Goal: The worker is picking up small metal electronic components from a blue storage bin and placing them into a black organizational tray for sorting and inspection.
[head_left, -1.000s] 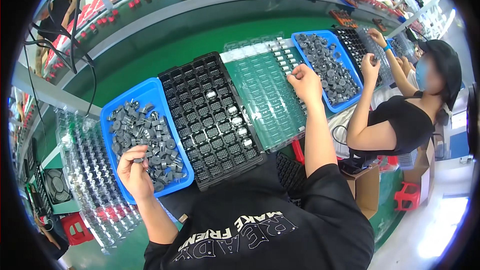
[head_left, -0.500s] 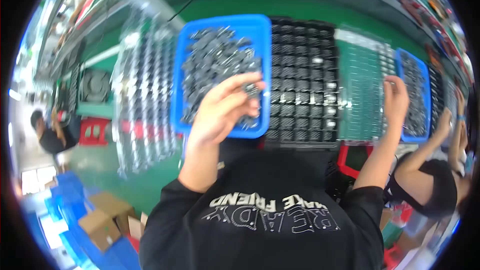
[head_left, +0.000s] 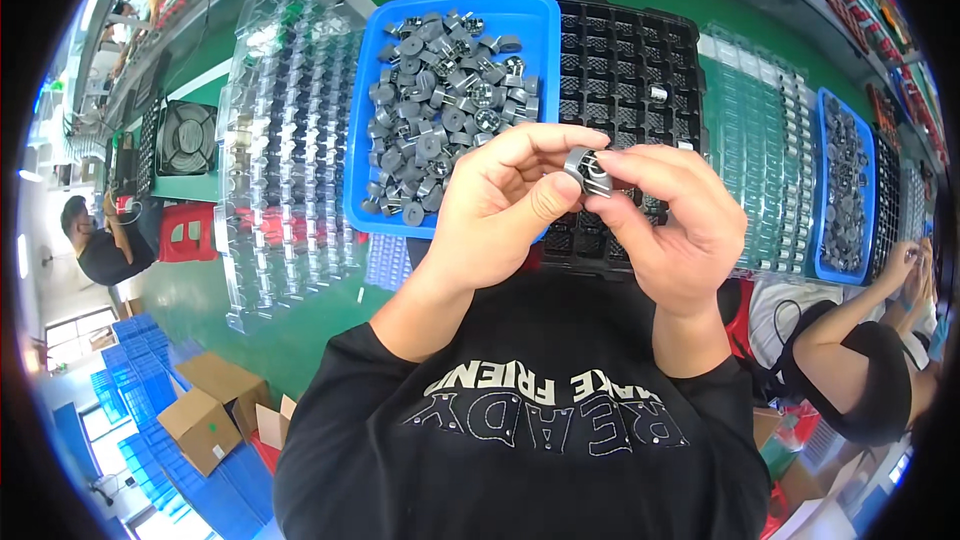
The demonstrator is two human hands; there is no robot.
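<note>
In front of my chest, my left hand (head_left: pixel 488 208) pinches a small round dark-grey component (head_left: pixel 578 168) between thumb and fingers. Metal prongs and a pale inner part show on the side turned toward my right hand (head_left: pixel 688 225). That hand's thumb and forefinger close on the prong side; whether they also hold a separate small piece is hidden. Just behind my left hand stands a blue tray (head_left: pixel 352 175) heaped with the same kind of grey components (head_left: pixel 430 90). Both hands are over the near part of a black compartment tray (head_left: pixel 625 60), where a small silver cylinder (head_left: pixel 658 93) lies.
Clear plastic blister trays (head_left: pixel 290 140) lie left of the blue tray. Right of the black one are another clear tray (head_left: pixel 755 130) and a second blue tray (head_left: pixel 822 190). A co-worker (head_left: pixel 865 365) sits at far right. Cardboard boxes (head_left: pixel 205 430) stand at lower left.
My left hand has moved right, from over the blue tray, with the grey component. My right hand has come left from the clear tray, and the two hands now meet at the component.
</note>
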